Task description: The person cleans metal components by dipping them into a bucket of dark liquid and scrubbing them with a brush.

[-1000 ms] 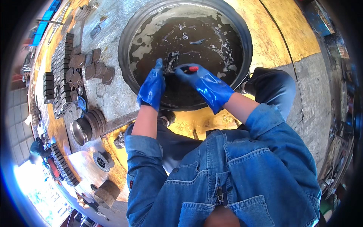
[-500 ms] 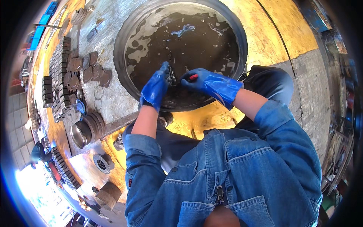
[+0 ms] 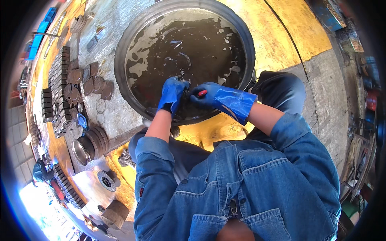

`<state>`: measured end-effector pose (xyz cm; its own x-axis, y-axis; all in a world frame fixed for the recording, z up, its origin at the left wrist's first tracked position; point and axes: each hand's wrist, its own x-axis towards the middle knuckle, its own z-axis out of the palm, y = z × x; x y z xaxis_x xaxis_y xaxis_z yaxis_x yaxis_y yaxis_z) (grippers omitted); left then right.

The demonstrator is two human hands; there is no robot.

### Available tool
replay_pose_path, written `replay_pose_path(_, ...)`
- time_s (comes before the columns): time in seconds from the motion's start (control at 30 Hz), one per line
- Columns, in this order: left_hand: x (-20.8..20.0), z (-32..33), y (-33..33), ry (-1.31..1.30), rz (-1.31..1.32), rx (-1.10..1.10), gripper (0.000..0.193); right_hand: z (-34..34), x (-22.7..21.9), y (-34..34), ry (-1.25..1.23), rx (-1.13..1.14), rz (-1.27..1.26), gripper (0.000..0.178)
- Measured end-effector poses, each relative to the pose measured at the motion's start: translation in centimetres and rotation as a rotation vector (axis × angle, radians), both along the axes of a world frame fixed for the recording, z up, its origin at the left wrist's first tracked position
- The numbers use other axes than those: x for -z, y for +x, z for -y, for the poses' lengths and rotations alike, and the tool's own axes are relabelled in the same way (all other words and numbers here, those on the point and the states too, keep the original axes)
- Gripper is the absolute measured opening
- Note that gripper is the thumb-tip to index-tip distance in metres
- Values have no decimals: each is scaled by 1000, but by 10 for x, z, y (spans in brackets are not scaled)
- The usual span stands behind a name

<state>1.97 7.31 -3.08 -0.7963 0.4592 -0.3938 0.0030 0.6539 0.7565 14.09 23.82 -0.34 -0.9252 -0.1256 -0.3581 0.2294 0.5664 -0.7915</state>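
A large round black tub (image 3: 122, 86) of dark liquid with pale foam patches stands before me. Over its near part, my left hand (image 3: 173, 91) in a blue rubber glove is closed, fingers curled toward the right hand. Whatever it holds is dark and hidden against the liquid. Close beside it, my right hand (image 3: 207, 96), gloved the same way, wraps round a tool with a red handle (image 3: 202, 93). Only the handle's end shows; the working end is lost between the hands, so I cannot tell its kind.
Left of the tub lie rows of stacked dark metal blocks (image 3: 60, 80) and several flat brown plates (image 3: 98, 84). Nearer are metal rings (image 3: 96, 140), a steel pot (image 3: 82, 150) and a spoked spool (image 3: 106, 180). A dark cable (image 3: 287, 38) crosses the floor at the right.
My left hand has lowered toward me and turned inward, its fingers now curled. The right hand stays close by with the red-handled tool. The whole view has shifted slightly.
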Motion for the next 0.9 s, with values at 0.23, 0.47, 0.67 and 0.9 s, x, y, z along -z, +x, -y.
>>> replay_pose_path(0.23, -27, 10, -10, -189, -75, -24, 35, -21, -10, -8, -167, 147, 164, 32)
replay_pose_path(0.47, -27, 35, -28, -401, -300, -176, 46, -14, -68, -19, -780, 560, -3, 36)
replay_pose_path(0.67, 28, 61, -49, -312, -299, -106, 48, 20, -5, -73, -664, 453, -110, 33)
replay_pose_path(0.9, -22, 33, -16, -478, -358, -85, 50, -12, 17, -79, -726, 688, -83, 34)
